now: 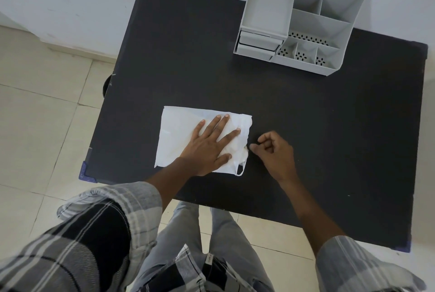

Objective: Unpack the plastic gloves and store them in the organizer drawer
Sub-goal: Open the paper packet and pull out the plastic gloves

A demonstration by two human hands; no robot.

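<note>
A white plastic bag (179,131) lies flat on the black table (317,131), near its front left part. My left hand (209,143) rests palm down on the bag with fingers spread, pressing it to the table. My right hand (273,150) is just right of the bag's right edge, fingers curled, thumb and forefinger pinched together at the bag's crumpled opening. Whether they hold plastic is unclear. A grey desk organizer (266,2) stands at the table's far right; its small drawer (257,43) at the lower left front looks pulled out slightly. No gloves are visible outside the bag.
The organizer has several open compartments (313,49) with perforated floors. A white wall runs behind the table, and beige floor tiles (42,113) lie to the left. My legs stand against the table's front edge.
</note>
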